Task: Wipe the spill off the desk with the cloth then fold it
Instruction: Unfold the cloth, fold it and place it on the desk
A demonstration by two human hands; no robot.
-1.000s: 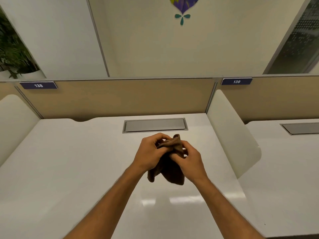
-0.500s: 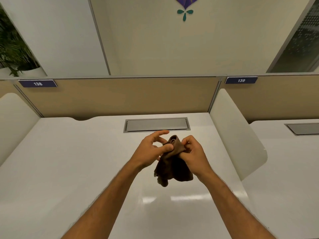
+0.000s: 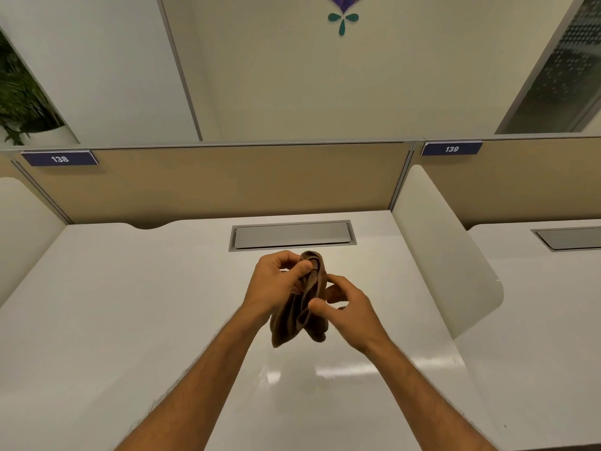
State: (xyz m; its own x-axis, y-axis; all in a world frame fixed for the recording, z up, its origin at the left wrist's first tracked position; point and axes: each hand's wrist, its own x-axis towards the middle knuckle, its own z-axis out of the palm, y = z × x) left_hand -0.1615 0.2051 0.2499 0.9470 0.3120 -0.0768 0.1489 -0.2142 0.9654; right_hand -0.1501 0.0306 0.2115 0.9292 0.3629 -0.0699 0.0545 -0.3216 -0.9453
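cloth [image 3: 300,314] bunched, held above counter [image 3: 130,320] | left hand [image 3: 273,284] grip pinched on top | right hand [image 3: 351,312] grip closed lower

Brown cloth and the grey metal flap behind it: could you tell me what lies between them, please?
Only bare white desk separates brown cloth from grey flap, per the head view.

Desk [image 3: 136,320] surface open on all sides of the raised hands — passage free left, right and near. Bounds: tan back partition [image 3: 227,183], curved white dividers at left [image 3: 22,229] and right [image 3: 445,255] — flush metal hatch [image 3: 292,235] sits ahead.
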